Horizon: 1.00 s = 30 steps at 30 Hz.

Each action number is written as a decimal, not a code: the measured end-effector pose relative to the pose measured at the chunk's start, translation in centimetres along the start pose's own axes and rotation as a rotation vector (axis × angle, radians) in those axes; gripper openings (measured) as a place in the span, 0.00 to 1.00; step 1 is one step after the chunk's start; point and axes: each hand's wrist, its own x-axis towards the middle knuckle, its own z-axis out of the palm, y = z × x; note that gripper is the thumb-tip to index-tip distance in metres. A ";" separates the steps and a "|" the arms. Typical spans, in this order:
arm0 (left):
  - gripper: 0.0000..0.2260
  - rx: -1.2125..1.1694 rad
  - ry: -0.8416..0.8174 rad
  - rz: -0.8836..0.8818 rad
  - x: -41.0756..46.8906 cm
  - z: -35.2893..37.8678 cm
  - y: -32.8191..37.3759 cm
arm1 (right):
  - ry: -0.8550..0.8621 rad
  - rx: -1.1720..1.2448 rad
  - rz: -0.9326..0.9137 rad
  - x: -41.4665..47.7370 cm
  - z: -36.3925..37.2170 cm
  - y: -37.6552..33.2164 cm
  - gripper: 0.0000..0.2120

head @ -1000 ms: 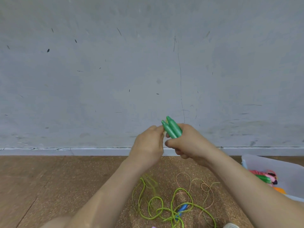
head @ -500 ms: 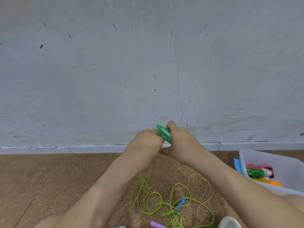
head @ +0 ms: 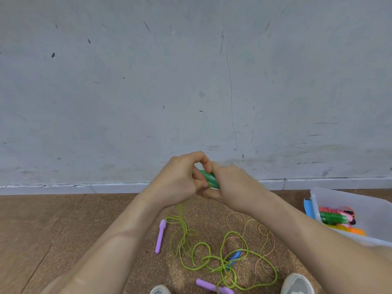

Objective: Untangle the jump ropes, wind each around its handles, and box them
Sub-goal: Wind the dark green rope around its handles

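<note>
Mostly hidden, blurred green handles (head: 209, 179).

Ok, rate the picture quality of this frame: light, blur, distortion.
Head view: light flat and even, no glare, no hard shadows; wide-angle lens swells the forearms near the bottom edge; green handles between the left hand and right hand slightly smeared; green rope on the floor fairly sharp.

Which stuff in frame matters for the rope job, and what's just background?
Job:
- left hand and right hand, both gripping the green handles
- green rope on the floor
- purple handles
- blue handle
- speckled cord
- box holding wound ropes

Background:
- shoes
- wall
</note>
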 end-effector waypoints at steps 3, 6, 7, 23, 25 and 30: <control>0.14 0.155 0.008 0.080 -0.2 0.1 0.1 | -0.005 -0.056 0.005 0.2 0.1 -0.1 0.21; 0.16 0.460 0.034 0.251 -0.7 0.0 0.8 | -0.056 -0.164 -0.052 0.1 0.1 0.1 0.20; 0.16 0.526 0.041 0.266 -0.8 -0.2 1.0 | -0.073 -0.178 -0.081 0.0 0.0 0.1 0.20; 0.07 -0.976 -0.213 -0.028 1.1 -0.3 -2.5 | -0.308 0.698 -0.070 -1.1 -6.1 -0.9 0.08; 0.07 -1.045 -0.087 -0.085 1.5 1.1 -2.0 | -0.258 0.848 -0.016 -1.2 -6.2 -0.7 0.10; 0.10 -1.029 0.062 -0.086 1.3 4.1 -0.7 | -0.065 1.019 0.140 -0.9 -6.4 0.5 0.12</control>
